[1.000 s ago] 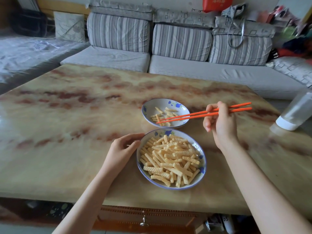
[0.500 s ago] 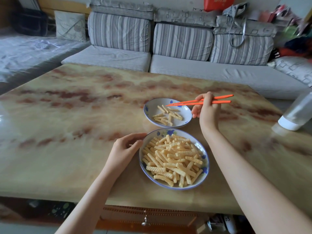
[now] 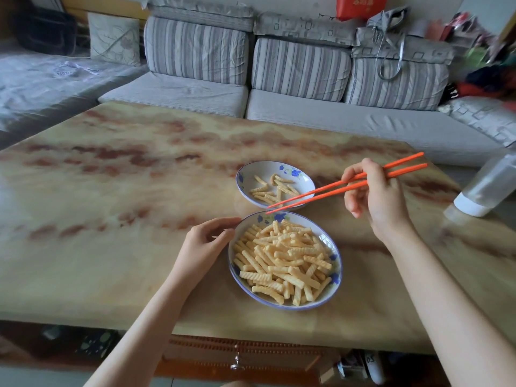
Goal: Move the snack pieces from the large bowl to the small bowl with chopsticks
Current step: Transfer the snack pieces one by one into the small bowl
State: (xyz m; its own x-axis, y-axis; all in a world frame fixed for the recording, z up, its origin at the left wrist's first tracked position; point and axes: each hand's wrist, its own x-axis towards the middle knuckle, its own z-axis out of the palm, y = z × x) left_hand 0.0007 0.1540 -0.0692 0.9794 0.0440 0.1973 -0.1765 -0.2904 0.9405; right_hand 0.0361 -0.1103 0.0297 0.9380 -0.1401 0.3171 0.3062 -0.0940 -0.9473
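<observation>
The right hand (image 3: 374,199) is raised above the table (image 3: 111,191) to the right of both bowls, wrist bent and forearm running in from the near right. Its thumb and curled fingers grip the orange chopsticks (image 3: 321,196) past their middle, toward the back ends. The left hand (image 3: 203,244) rests on the table at the left side of the large bowl (image 3: 326,243), thumb and curved fingers cupped against its rim.

The chopsticks lie almost parallel and close together. Their long axis slants from the back ends, high at the far right, down to the tips at the near left. The tips sit over the near edge of the small bowl (image 3: 303,181), just beyond the far rim of the large bowl, and hold nothing.

Most of the snack pieces (image 3: 282,261) are heaped in the large bowl, near the table's front edge. A few lie in the small bowl just behind it.

Half a second ago the right hand was close to the small bowl's right rim with the sticks nearly level. It has since drawn back to the right and the tips have swung nearer, toward the large bowl. The left hand has kept its place
</observation>
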